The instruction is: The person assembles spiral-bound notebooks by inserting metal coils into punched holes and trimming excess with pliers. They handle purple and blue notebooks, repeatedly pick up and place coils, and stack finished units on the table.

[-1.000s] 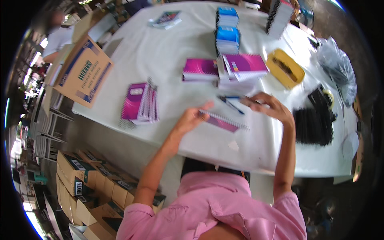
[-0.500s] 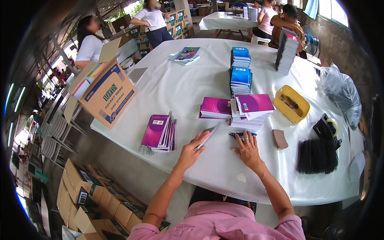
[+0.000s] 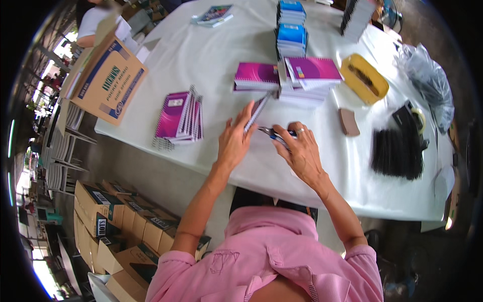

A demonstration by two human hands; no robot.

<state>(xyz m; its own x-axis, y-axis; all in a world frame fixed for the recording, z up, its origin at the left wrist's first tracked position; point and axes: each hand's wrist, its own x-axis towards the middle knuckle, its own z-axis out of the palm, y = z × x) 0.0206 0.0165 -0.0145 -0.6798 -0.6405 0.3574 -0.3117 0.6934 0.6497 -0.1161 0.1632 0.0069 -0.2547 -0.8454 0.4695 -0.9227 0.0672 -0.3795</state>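
At the near edge of the white worktop (image 3: 211, 55), toward six o'clock, a small spiral notebook (image 3: 258, 108) was held up on edge by the left hand (image 3: 234, 142), its fingers (image 3: 250, 111) closed along the notebook's lower side. The right hand (image 3: 302, 152) lay just beside it at three o'clock, its fingers curled around blue-handled pliers (image 3: 274, 134), whose dark tip pointed toward the notebook's lower end. Tool and notebook looked close together; whether they touched could not be told.

For the work on the wire binding to go well, the notebook should be kept steady and tilted so that the coil end faces the pliers, and the tip should be brought to the wire alone, not to the cover. A light squeeze would probably be enough, since thin wire bends easily and the pages could be creased by a slip.

The notebook was seen nearly edge-on: a narrow strip with a magenta cover and pale pages, with a row of fine wire loops along one side. It was held over the worktop, not laid on it.

At twelve o'clock from the hands, magenta notebook stacks (image 3: 287, 78) were piled, with blue stacks (image 3: 291, 35) beyond them. At nine o'clock another pile of notebooks (image 3: 180, 116) leaned together, and a cardboard box (image 3: 108, 80) stood farther at ten. At two o'clock a yellow case (image 3: 364, 78) lay, and at three a bundle of black coils (image 3: 397, 151).
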